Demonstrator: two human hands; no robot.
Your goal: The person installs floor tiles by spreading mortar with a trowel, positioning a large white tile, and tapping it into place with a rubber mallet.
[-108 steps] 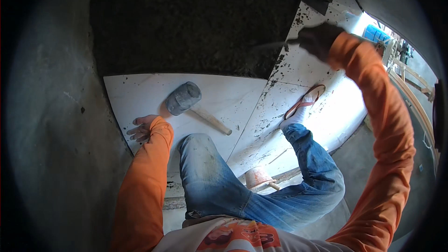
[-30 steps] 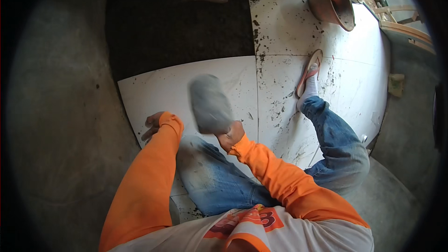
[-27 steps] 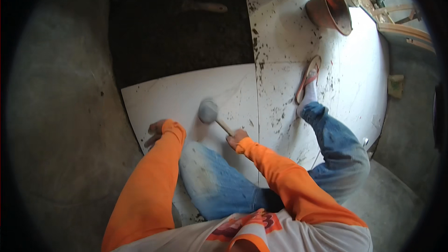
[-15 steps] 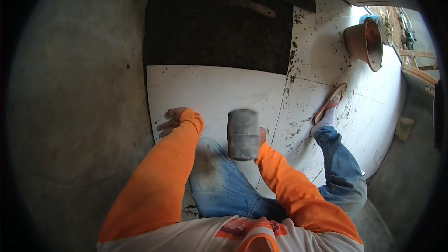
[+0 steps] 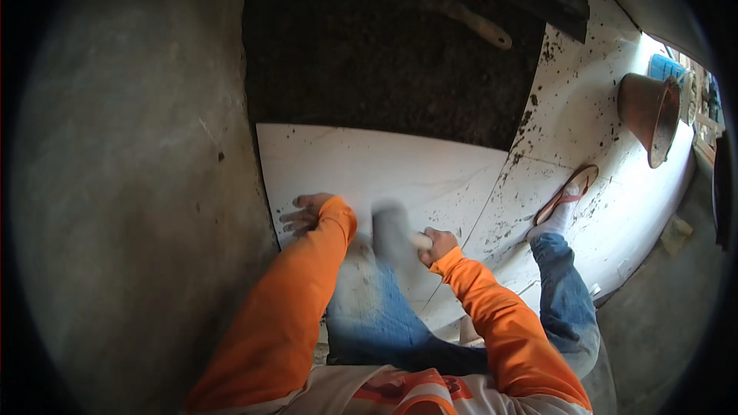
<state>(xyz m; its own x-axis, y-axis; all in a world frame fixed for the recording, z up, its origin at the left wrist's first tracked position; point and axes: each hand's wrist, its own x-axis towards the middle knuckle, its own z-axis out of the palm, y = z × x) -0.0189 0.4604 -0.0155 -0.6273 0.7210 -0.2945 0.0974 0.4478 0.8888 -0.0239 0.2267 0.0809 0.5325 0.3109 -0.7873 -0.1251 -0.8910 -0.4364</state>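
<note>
My right hand (image 5: pixel 440 247) is closed round the light handle of a mallet. The mallet's thick grey head (image 5: pixel 391 230) is blurred by motion in front of my knee, over a large white floor tile (image 5: pixel 377 155); whether it touches the tile I cannot tell. At the tile's left side, near the wall, my left hand (image 5: pixel 305 214) lies with its fingers spread on the white surface. Beyond the tile's far edge stretches a dark bed of mortar (image 5: pixel 369 69).
A putty knife (image 5: pixel 478 24) lies on the mortar, with a dark flat trowel (image 5: pixel 570 11) at its far right corner. A brown bucket (image 5: pixel 648 111) tips on its side on crumb-strewn white tiles. The grey wall (image 5: pixel 138 146) rises at left. My sandalled foot (image 5: pixel 565 204) rests at right.
The mallet head has dropped lower and away from my view, baring its handle and my right hand. The whole view has shifted, moving the scene rightward. My left hand stays on the tile.
</note>
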